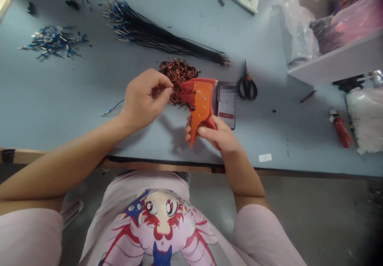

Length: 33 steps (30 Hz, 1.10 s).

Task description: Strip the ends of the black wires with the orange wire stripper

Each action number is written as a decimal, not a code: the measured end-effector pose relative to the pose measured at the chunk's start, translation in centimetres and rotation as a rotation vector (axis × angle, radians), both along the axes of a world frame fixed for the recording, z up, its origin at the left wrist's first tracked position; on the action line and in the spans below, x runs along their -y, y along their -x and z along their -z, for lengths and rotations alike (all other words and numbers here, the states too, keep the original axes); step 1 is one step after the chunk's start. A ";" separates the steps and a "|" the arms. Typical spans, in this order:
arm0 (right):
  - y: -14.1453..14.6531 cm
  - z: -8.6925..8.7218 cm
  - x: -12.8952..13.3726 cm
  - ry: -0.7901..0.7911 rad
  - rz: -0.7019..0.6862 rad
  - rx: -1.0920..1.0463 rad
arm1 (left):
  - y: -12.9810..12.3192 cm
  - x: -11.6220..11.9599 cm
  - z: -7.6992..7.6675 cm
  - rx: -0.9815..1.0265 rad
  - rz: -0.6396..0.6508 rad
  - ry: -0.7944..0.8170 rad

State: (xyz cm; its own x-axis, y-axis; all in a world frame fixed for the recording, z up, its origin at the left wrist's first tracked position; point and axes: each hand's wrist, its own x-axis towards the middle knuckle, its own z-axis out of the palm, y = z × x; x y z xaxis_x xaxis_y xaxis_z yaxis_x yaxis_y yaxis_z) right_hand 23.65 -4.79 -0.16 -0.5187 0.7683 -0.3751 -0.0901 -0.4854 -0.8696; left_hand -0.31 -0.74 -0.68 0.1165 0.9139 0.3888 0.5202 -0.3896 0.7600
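Note:
My right hand [220, 134] is wrapped round the handles of an orange and red wire stripper [202, 96], its jaws facing left. My left hand [146, 98] is closed in a pinch just left of those jaws. A thin dark wire [115, 107] with a blue-sleeved metal terminal comes out behind that hand on the left; its other end is hidden by the fingers and seems to be in the pinch. Whether the wire touches the jaws I cannot tell. Behind the stripper lies a pile of copper-coloured wire scraps [179, 71].
A bundle of black wires [161, 34] with blue terminals lies at the back, and a heap of blue terminals [56, 42] at the left. Right of the stripper are a phone [226, 106], scissors [247, 84] and red-handled pliers [340, 128]. A shelf [335, 54] juts in at right.

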 end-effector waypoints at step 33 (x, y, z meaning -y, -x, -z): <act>0.9 -0.4 0.6 -0.048 -0.009 0.037 | -0.5 0.5 0.2 -0.033 0.058 -0.094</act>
State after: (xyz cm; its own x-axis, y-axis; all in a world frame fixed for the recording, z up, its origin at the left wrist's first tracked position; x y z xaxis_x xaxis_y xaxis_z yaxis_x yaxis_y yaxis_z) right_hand 22.75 -5.42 0.28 -0.5116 0.7814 -0.3574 -0.0532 -0.4439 -0.8945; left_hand 0.18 -1.25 -0.86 0.1823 0.8649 0.4677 0.5188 -0.4887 0.7015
